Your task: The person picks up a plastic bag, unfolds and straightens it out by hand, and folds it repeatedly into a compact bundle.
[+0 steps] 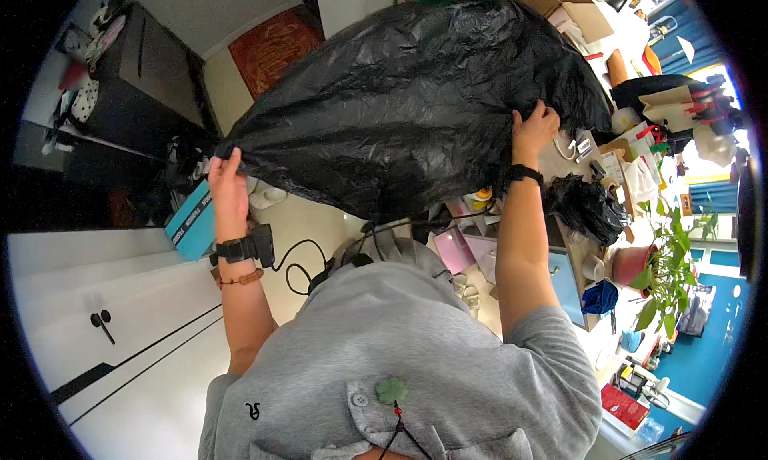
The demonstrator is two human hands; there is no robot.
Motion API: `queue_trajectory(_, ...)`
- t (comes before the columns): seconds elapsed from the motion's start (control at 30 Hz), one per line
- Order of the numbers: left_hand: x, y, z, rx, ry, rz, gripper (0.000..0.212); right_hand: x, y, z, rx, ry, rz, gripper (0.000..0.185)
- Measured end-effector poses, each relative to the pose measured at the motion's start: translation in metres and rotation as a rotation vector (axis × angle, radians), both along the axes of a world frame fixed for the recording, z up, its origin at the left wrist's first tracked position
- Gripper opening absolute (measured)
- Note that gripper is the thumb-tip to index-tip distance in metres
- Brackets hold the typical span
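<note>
A large black plastic bag [384, 106] is spread out in front of me, puffed and creased. My left hand [229, 187] pinches a gathered corner of it at the left. Toward the right end of the bag, my right hand [537, 130] grips the film, its fingers partly curled over the plastic. Both wrists wear black bands, and a bulky black device [261, 246] sits on the left one. The bag hides much of the floor beyond my hands.
At left stand a blue box [195, 223] and white cabinet [138, 316]. A patterned red mat [276, 46] lies beyond. A cluttered table at right holds a crumpled black bag [588, 208] and potted plant [636, 265]. A black cable [294, 244] runs near my waist.
</note>
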State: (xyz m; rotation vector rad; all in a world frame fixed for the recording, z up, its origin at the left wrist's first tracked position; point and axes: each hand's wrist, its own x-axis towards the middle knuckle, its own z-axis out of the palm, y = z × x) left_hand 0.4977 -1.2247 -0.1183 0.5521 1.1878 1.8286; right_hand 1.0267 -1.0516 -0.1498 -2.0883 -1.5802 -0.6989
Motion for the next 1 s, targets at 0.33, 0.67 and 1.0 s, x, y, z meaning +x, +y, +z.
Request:
queue_trajectory(0.33, 0.012, 0.006, -0.024, -0.122, 0.029, -0.078, 0.013, 0.022, -0.003, 0.027, 0.525, 0.249, 0.343, 0.014)
queue_trajectory(0.67, 0.005, 0.016, -0.041, -0.326, 0.095, 0.090, 0.021, -0.195, -0.080, 0.114, 0.204, 0.286, 1.352, 0.013)
queue_trajectory(1.0, -0.072, -0.070, -0.094, -0.481, -0.030, 0.255, 0.076, -0.230, -0.083, 0.029, 0.147, 0.596, 1.203, 0.017)
